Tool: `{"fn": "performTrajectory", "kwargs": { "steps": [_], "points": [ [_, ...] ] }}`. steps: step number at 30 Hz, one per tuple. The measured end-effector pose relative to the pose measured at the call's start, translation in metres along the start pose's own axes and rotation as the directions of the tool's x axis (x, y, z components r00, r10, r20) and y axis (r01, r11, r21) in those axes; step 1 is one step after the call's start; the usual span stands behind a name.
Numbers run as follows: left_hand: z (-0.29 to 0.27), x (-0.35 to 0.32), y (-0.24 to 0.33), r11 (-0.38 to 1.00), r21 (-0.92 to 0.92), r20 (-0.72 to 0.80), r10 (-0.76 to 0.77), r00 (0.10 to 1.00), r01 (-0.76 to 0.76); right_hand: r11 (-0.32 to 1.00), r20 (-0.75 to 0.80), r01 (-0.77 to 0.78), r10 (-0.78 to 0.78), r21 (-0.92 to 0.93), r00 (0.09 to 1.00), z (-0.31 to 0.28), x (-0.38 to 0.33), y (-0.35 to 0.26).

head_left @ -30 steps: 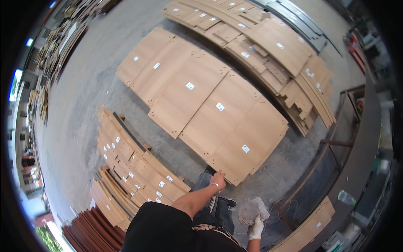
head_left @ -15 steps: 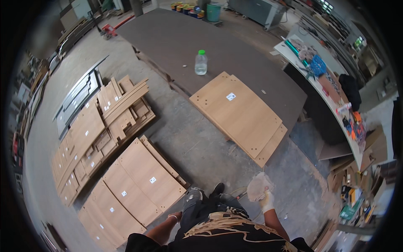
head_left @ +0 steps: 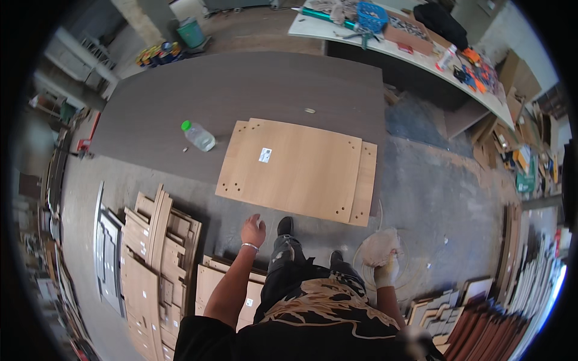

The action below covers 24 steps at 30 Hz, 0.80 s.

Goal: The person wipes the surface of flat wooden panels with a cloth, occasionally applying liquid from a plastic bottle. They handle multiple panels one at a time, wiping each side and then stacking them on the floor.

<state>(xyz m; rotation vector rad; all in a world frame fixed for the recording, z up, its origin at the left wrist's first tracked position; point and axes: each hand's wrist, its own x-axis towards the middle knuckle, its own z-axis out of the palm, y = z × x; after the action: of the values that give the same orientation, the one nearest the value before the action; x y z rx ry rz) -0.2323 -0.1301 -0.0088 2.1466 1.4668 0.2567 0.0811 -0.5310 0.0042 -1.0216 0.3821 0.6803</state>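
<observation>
My right hand (head_left: 386, 274), in a whitish glove, is closed on a bunched pale cloth (head_left: 377, 247) beside my right leg. My bare left hand (head_left: 253, 230), with a bracelet at the wrist, hangs in front of the table with loosely bent fingers apart and nothing in them. Nearest to it lie two stacked light-wood panels (head_left: 301, 171), the lower one showing at both ends. They have drilled holes near the corners, and the upper bears a white label (head_left: 265, 155). Left of them a clear bottle (head_left: 199, 136) with a green cap stands on the dark table (head_left: 265, 78).
Stacks of cut wood panels (head_left: 144, 240) lie on the floor to the left. At the far right a white workbench (head_left: 415, 57) carries a blue basket (head_left: 371, 17) and tools. A thin hose (head_left: 404, 283) loops on the floor by my right hand. Boards (head_left: 481, 331) lean at the lower right.
My view has turned to the right, facing the table squarely. My left hand has come forward and up from beside my body. The cloth stays in my right hand.
</observation>
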Motion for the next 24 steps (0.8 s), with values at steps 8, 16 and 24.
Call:
{"fn": "performTrajectory", "kwargs": {
  "steps": [8, 16, 24],
  "points": [
    [0.027, 0.164, 0.077, 0.767, 0.252, 0.172, 0.564, 0.807, -0.590, 0.344, -0.023, 0.128, -0.402, -0.930, 0.915, 0.177, 0.026, 0.088],
    [0.031, 0.158, 0.062, 0.728, 0.201, 0.387, 0.556, 0.736, -0.656, -0.374, 0.283, 0.119, -0.423, -0.920, 0.861, 0.246, 0.115, 0.123],
    [0.042, 0.165, 0.076, 0.724, 0.174, 0.353, 0.587, 0.728, -0.668, -0.545, 0.524, 0.216, -0.508, -0.810, 0.684, 0.333, 0.310, 0.054]
  ]
}}
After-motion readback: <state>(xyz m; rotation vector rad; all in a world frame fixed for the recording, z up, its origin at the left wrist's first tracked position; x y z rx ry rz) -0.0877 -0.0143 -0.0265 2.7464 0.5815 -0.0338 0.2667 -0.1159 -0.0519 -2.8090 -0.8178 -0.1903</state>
